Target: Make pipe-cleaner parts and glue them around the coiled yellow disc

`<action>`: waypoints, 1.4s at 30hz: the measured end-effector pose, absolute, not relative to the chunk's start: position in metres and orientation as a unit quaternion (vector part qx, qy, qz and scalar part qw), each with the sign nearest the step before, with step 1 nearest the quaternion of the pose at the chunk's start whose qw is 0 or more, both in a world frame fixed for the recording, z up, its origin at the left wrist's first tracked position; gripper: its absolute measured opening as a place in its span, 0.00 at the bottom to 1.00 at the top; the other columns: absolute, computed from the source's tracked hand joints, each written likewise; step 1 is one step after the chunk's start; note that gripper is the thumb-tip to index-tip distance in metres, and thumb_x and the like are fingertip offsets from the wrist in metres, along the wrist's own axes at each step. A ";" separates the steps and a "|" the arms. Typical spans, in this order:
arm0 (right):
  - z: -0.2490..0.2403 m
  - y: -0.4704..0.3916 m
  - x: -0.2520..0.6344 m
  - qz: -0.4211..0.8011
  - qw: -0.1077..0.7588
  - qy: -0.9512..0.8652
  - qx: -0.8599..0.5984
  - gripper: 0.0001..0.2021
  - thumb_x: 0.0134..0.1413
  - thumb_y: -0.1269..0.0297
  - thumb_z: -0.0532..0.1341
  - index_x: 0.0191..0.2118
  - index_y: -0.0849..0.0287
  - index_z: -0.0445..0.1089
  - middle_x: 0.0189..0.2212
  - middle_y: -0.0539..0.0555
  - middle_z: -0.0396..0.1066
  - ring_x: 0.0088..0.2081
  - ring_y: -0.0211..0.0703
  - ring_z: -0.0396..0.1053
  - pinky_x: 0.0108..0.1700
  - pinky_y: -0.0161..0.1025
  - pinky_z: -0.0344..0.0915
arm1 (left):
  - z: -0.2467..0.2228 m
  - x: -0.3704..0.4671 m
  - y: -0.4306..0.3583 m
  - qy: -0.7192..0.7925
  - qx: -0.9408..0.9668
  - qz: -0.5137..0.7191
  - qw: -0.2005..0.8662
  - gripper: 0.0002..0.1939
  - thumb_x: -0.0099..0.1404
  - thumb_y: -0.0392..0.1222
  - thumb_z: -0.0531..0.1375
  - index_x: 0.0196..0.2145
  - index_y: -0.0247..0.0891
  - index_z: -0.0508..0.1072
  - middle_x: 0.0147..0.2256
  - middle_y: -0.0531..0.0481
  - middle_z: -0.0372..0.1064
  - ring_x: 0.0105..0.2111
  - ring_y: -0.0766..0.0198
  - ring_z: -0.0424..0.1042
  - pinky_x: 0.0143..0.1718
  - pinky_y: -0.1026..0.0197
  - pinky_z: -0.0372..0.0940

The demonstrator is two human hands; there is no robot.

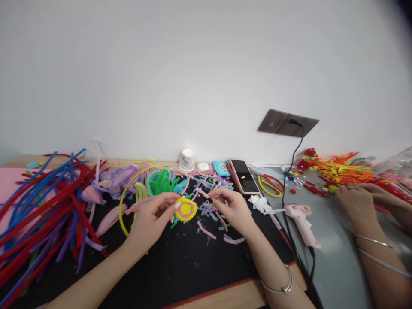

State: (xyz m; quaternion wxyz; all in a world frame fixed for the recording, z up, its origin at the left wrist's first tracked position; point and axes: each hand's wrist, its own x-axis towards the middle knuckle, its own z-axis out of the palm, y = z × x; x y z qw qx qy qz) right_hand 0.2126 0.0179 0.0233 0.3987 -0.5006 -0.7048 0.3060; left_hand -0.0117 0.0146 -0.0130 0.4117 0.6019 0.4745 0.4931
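Between the thumb and fingers of my left hand (156,217) is a round yellow and pink fuzzy piece (186,209), held above the black mat (206,262). My right hand (230,207) pinches a short pink fuzzy stem (202,193) just to the right of that piece. Cut bits of pastel stems lie scattered behind and below my hands, among them a pink piece (206,230) and a lilac piece (234,240). A long yellow stem (121,210) curves up beside my left hand.
Red, blue and purple stems (71,193) pile up at left. Behind are green loops (161,182), a paper cup (187,159) and a phone (244,176). At right lie a pink glue gun (302,225) with its cord and another person's hands (358,206) near orange stems (347,169).
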 end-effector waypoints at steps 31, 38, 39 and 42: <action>0.024 0.014 0.210 0.279 0.387 -0.789 -0.388 0.12 0.55 0.77 0.54 0.37 0.58 0.73 0.32 0.53 0.69 0.35 0.39 0.67 0.40 0.37 0.62 | -0.011 -0.013 0.009 0.446 0.734 0.415 0.300 0.11 0.62 0.40 0.55 0.37 0.38 0.76 0.26 0.51 0.74 0.20 0.66 0.70 0.23 0.64 0.64; 0.026 0.013 0.208 0.272 0.385 -0.795 -0.382 0.13 0.55 0.79 0.54 0.37 0.58 0.73 0.31 0.53 0.70 0.35 0.39 0.67 0.39 0.36 0.61 | -0.010 -0.013 0.010 0.440 0.752 0.410 0.269 0.13 0.63 0.39 0.54 0.41 0.37 0.75 0.21 0.53 0.71 0.22 0.65 0.70 0.25 0.64 0.65; 0.026 0.013 0.208 0.273 0.384 -0.795 -0.383 0.12 0.55 0.79 0.54 0.37 0.58 0.73 0.32 0.53 0.70 0.35 0.39 0.67 0.39 0.36 0.61 | -0.009 -0.013 0.010 0.436 0.757 0.411 0.261 0.13 0.63 0.38 0.54 0.42 0.37 0.75 0.21 0.53 0.71 0.24 0.64 0.70 0.26 0.64 0.65; 0.025 0.013 0.208 0.271 0.384 -0.796 -0.382 0.12 0.56 0.79 0.54 0.37 0.59 0.73 0.31 0.53 0.69 0.35 0.38 0.67 0.39 0.36 0.61 | -0.009 -0.013 0.011 0.429 0.762 0.413 0.255 0.13 0.64 0.39 0.54 0.42 0.37 0.75 0.21 0.53 0.72 0.24 0.64 0.70 0.27 0.64 0.65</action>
